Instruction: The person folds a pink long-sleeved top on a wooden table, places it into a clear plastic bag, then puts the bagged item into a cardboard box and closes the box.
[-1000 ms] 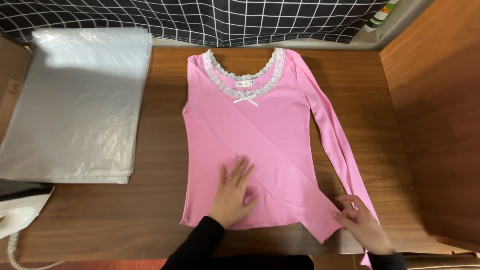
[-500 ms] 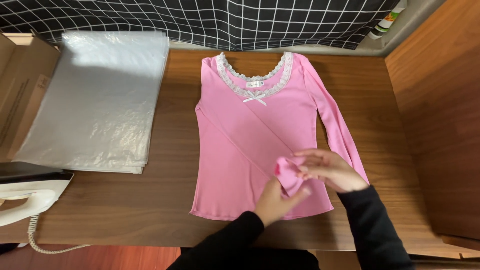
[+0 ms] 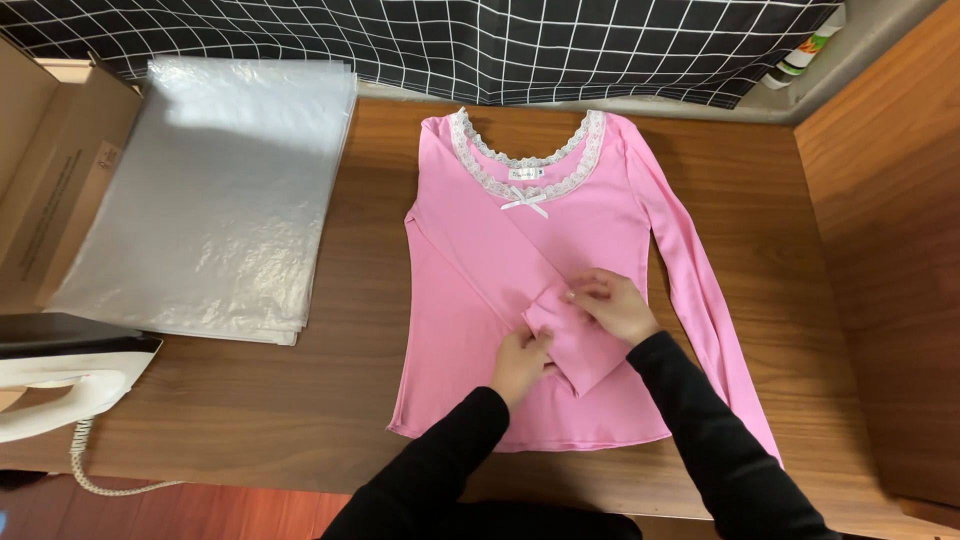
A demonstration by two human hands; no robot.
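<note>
A pink long-sleeved top (image 3: 470,300) with a white lace neckline and a small bow lies flat on the wooden table (image 3: 250,410). One sleeve is folded diagonally across the body, its end doubled back. My left hand (image 3: 520,362) presses on that folded sleeve end. My right hand (image 3: 612,305) pinches the sleeve's fold just above. The other sleeve (image 3: 700,300) lies straight along the right side. Both my arms wear black sleeves.
A stack of clear plastic bags (image 3: 215,195) lies at the left. A cardboard box (image 3: 45,180) stands at the far left. A white iron with a cord (image 3: 60,395) sits at the lower left. A checked cloth (image 3: 480,45) hangs behind; a wooden wall (image 3: 890,260) borders the right.
My right hand carried the sleeve end from the shirt's lower right corner up onto the body and doubled it back. My left hand moved right onto the fold. The view shifted.
</note>
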